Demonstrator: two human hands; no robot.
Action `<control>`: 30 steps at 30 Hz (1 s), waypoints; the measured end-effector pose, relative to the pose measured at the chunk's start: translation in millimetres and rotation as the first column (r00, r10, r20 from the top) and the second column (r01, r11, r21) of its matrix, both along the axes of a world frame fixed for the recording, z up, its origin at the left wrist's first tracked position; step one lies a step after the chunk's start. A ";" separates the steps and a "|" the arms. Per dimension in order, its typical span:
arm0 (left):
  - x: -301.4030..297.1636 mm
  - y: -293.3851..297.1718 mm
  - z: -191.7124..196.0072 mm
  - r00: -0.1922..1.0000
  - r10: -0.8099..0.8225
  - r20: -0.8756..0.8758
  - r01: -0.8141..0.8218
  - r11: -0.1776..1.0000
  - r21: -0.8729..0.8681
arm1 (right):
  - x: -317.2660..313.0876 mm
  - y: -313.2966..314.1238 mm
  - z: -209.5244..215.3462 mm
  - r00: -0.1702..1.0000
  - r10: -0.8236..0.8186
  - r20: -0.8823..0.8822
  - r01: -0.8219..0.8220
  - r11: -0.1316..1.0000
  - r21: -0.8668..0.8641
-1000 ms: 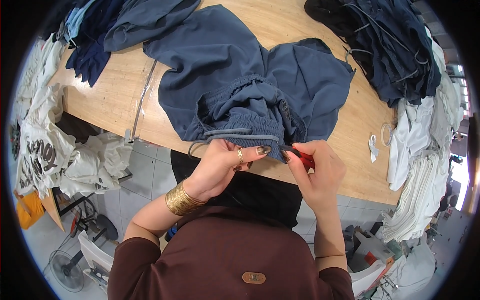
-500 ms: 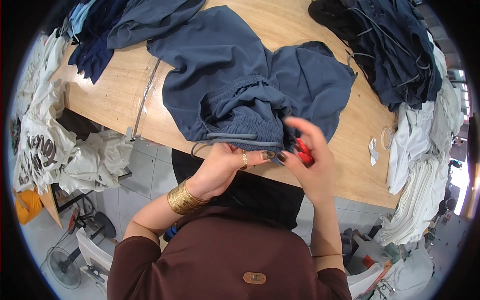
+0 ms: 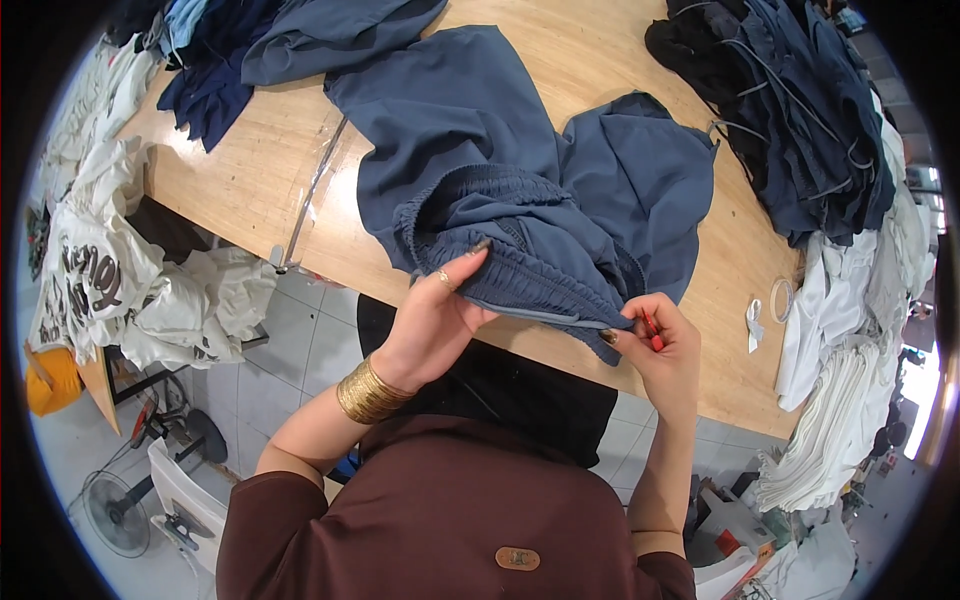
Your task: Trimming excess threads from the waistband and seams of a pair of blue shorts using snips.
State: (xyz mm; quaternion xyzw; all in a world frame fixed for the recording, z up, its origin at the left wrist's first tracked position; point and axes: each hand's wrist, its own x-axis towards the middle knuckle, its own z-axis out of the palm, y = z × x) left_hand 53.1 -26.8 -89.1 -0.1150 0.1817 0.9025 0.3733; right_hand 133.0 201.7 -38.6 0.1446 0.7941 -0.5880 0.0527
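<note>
A pair of slate-blue shorts [image 3: 460, 110] lies across the table, its gathered elastic waistband [image 3: 545, 285] toward me at the near edge. My left hand [image 3: 435, 325] grips that waistband, thumb on top and fingers mostly hidden beneath. At the waistband's right end, my right hand [image 3: 660, 350] pinches the cloth and a grey-blue drawstring [image 3: 550, 318] between thumb and finger. The cord runs along the waistband's lower edge between both hands. Tucked in my right palm is a small red tool [image 3: 654, 335]; its kind is mostly hidden by the fingers.
Dark garments with cords [image 3: 800, 120] are heaped at the far right, above folded white cloth [image 3: 830, 420]. More blue clothing [image 3: 215, 90] lies at the far left. White printed cloth [image 3: 110, 270] hangs at left. A tape roll [image 3: 781, 300] sits near the right edge.
My right hand has moved right and down, drawing the waistband and cord out straighter. My left hand's thumb has shifted up onto the waistband. The whole view has shifted slightly.
</note>
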 end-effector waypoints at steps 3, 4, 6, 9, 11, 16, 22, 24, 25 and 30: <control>2.4 0.3 7.9 0.999 0.000 -0.041 -0.005 0.992 -0.123 | 1.8 2.7 0.0 1.000 -0.015 -0.011 0.015 1.000 -0.009; 3.2 1.0 11.8 0.998 -0.034 -0.053 0.023 0.978 -0.209 | 2.2 3.5 0.4 1.000 -0.003 0.008 0.003 1.000 0.028; 5.7 7.9 18.0 0.994 -0.012 -0.112 -0.022 0.955 -0.297 | 1.2 2.8 1.5 1.000 0.008 0.027 -0.010 0.998 0.063; 5.3 9.3 22.6 0.994 -0.023 -0.109 -0.013 0.947 -0.321 | -5.1 -6.8 13.3 0.981 0.087 -0.175 -0.031 0.954 0.297; 5.4 9.8 25.8 0.993 -0.036 -0.113 -0.002 0.947 -0.322 | -6.6 -15.8 14.7 0.963 0.071 -0.260 0.014 0.951 0.310; 6.5 10.5 30.7 0.990 -0.076 -0.116 0.035 0.946 -0.323 | -15.1 -40.2 17.4 0.896 0.167 -0.412 0.059 0.874 0.483; 7.9 13.7 34.3 0.983 -0.030 -0.179 -0.030 0.946 -0.324 | -17.6 -37.7 23.4 0.867 0.276 -0.415 0.051 0.779 0.625; 7.4 14.1 36.1 0.982 -0.037 -0.185 -0.024 0.947 -0.319 | -17.6 -36.6 24.9 0.861 0.288 -0.419 0.056 0.766 0.640; 7.4 14.7 36.9 0.982 -0.039 -0.186 -0.023 0.948 -0.317 | -17.5 -36.0 26.0 0.855 0.299 -0.423 0.060 0.753 0.655; 7.7 15.1 37.4 0.980 -0.048 -0.191 -0.018 0.944 -0.329 | -18.4 -35.1 29.3 0.842 0.330 -0.427 0.062 0.727 0.684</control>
